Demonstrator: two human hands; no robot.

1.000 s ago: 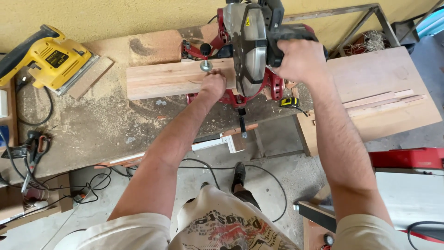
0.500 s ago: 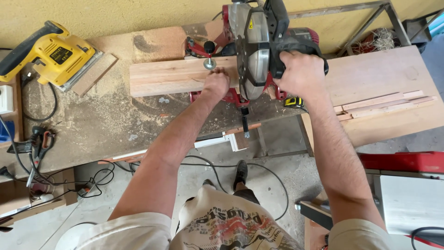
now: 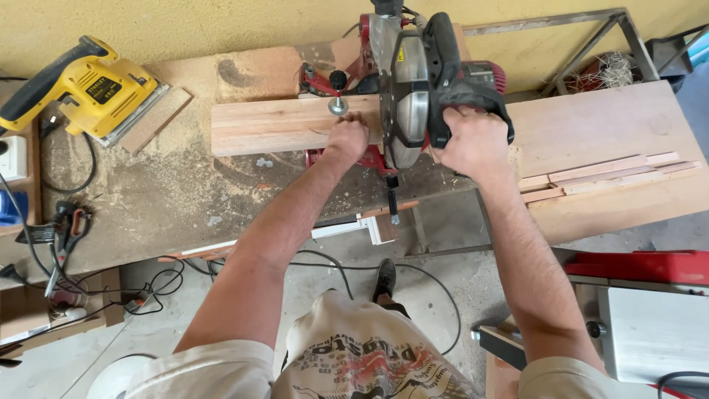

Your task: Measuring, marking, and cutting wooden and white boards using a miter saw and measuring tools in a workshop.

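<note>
Workbench (image 3: 170, 199), sawdust-strewn, spans the field from nine o'clock to centre; a broad plywood sheet (image 3: 591, 125) continues it toward three o'clock, with thin wood strips (image 3: 605, 174) lying on its near edge. Mitre saw (image 3: 406, 89), red-bodied with a grey blade guard, stands at twelve o'clock against the yellow wall. Plank (image 3: 281, 125), pale and wide, lies flat on the saw bed, running from the blade out toward ten o'clock, its far edge at the fence; a screw clamp (image 3: 338, 92) bears on its top face just beside my knuckles. Yellow sander (image 3: 88, 89) rests on a scrap at ten o'clock, well apart.

My right hand (image 3: 473, 144) is closed round the black saw handle, fingers wrapped fully; my left hand (image 3: 347, 139) presses palm-down on the plank just left of the blade, fingers curled, pinning rather than grasping.

To do this cut well, I judge that the left hand should stay clear of the blade path and press the plank back against the fence; the right arm should lower the head steadily, without forcing; cables at seven o'clock should stay off the bed.
</note>
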